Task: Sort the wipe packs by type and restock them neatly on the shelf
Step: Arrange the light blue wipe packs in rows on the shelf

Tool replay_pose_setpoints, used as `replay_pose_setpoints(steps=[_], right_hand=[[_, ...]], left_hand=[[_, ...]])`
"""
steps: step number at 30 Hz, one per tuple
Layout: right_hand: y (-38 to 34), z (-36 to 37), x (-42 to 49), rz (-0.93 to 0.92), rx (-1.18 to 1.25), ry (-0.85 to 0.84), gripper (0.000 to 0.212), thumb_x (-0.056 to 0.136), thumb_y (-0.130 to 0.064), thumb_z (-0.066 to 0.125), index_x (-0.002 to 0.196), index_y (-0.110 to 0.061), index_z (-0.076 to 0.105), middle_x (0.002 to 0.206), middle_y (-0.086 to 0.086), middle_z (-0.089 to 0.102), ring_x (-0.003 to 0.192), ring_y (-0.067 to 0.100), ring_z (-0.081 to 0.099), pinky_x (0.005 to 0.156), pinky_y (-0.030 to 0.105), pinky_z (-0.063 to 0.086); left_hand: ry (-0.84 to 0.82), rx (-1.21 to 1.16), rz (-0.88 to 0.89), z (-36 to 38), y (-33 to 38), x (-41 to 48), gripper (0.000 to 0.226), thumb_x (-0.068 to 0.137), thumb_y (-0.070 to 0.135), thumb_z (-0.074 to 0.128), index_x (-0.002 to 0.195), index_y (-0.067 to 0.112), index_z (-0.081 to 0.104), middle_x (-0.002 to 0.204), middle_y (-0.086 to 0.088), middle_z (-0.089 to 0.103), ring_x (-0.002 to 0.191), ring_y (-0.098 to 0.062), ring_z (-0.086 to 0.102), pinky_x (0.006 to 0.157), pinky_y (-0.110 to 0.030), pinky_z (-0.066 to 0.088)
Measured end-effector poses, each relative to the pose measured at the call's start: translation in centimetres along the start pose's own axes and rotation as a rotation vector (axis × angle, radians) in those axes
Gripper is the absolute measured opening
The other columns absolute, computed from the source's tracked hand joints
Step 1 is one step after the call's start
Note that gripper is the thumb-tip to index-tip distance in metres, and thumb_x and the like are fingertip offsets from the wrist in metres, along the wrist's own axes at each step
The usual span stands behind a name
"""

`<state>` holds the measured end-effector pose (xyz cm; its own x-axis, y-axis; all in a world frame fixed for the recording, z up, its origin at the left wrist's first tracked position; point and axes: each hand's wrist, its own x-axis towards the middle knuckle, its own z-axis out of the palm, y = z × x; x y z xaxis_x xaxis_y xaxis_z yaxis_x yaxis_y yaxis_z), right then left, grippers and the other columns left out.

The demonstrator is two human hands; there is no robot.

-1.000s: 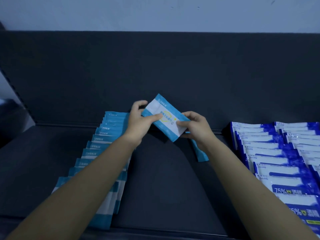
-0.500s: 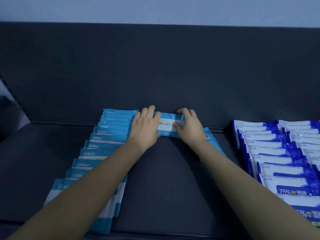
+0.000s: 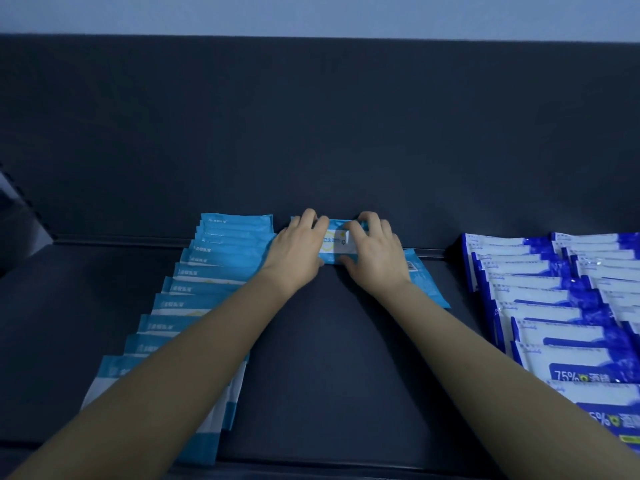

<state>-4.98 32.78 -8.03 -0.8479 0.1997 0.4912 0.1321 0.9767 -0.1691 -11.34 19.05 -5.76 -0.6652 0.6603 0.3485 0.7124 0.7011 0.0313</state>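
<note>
A light-blue wipe pack [image 3: 336,242] stands against the back of the dark shelf [image 3: 322,358]. My left hand [image 3: 298,249] holds its left end, fingers curled over the top edge. My right hand [image 3: 372,252] holds its right end the same way. Left of it runs a leaning row of several light-blue packs [image 3: 207,271] from the back wall to the front edge. Another light-blue pack [image 3: 426,282] lies flat just right of my right hand. Two rows of dark-blue and white packs [image 3: 561,306] fill the right side.
The shelf's back wall [image 3: 311,133] rises right behind the held pack. A bare strip of shelf runs between my forearms down to the front lip [image 3: 311,467]. The left part of the shelf [image 3: 69,306] is dark and bare.
Both hands carried the light-blue pack from mid-air down and back, then set it upright against the back wall. Since half a second ago they have barely shifted.
</note>
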Motion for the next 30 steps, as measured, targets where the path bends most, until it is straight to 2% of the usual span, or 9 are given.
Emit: replay_pose_setpoints(steps=[4, 12, 17, 21, 24, 30], right_hand=[[0.3, -0.2, -0.3, -0.010, 0.013, 0.009, 0.049, 0.073, -0.026, 0.078, 0.115, -0.008, 0.059, 0.123, 0.013, 0.052, 0.103, 0.034, 0.052, 0.077, 0.043, 0.044], [1.0, -1.3, -1.6, 0.001, 0.043, -0.062, 0.058, 0.080, -0.039, 0.072, 0.128, -0.014, 0.051, 0.134, 0.006, 0.046, 0.116, 0.029, 0.047, 0.090, 0.041, 0.043], [1.1, -1.9, -2.2, 0.026, 0.077, -0.169, 0.061, 0.083, -0.042, 0.068, 0.135, -0.019, 0.046, 0.136, 0.001, 0.044, 0.119, 0.024, 0.045, 0.094, 0.038, 0.044], [0.9, -1.8, -2.5, 0.027, 0.127, -0.295, 0.049, 0.092, -0.041, 0.058, 0.136, -0.023, 0.049, 0.146, -0.001, 0.040, 0.129, 0.022, 0.040, 0.099, 0.035, 0.042], [0.7, -1.4, -2.8, 0.025, 0.147, -0.307, 0.042, 0.096, -0.038, 0.051, 0.132, -0.019, 0.055, 0.142, 0.003, 0.046, 0.127, 0.026, 0.044, 0.102, 0.035, 0.040], [0.6, -1.0, -2.6, 0.055, 0.205, -0.300, 0.036, 0.095, -0.030, 0.053, 0.127, -0.015, 0.059, 0.132, 0.005, 0.053, 0.119, 0.026, 0.049, 0.101, 0.035, 0.040]], left_hand=[[0.009, 0.028, 0.012, -0.1, -0.2, -0.3, 0.055, 0.084, 0.020, 0.067, 0.131, 0.015, 0.040, 0.126, -0.003, 0.041, 0.111, -0.021, 0.047, 0.087, -0.031, 0.042], [-0.001, 0.125, 0.044, -0.4, -0.1, -1.4, 0.047, 0.086, 0.026, 0.063, 0.127, 0.017, 0.043, 0.120, 0.000, 0.047, 0.110, -0.020, 0.048, 0.088, -0.031, 0.039], [-0.020, 0.135, 0.052, -0.5, 0.6, -1.5, 0.044, 0.087, 0.032, 0.061, 0.127, 0.018, 0.045, 0.121, 0.001, 0.049, 0.111, -0.020, 0.048, 0.089, -0.030, 0.037], [-0.163, 0.072, 0.035, -0.4, 0.7, -1.6, 0.047, 0.095, 0.032, 0.051, 0.139, 0.020, 0.041, 0.137, -0.001, 0.043, 0.123, -0.022, 0.044, 0.093, -0.036, 0.041], [-0.290, 0.007, 0.016, -0.5, 0.8, -2.0, 0.049, 0.100, 0.029, 0.044, 0.147, 0.021, 0.032, 0.150, -0.003, 0.031, 0.134, -0.024, 0.036, 0.100, -0.039, 0.042], [-0.278, -0.063, -0.037, -0.6, 0.9, -2.0, 0.038, 0.098, 0.027, 0.048, 0.134, 0.015, 0.047, 0.131, -0.004, 0.045, 0.113, -0.022, 0.051, 0.087, -0.037, 0.048]])
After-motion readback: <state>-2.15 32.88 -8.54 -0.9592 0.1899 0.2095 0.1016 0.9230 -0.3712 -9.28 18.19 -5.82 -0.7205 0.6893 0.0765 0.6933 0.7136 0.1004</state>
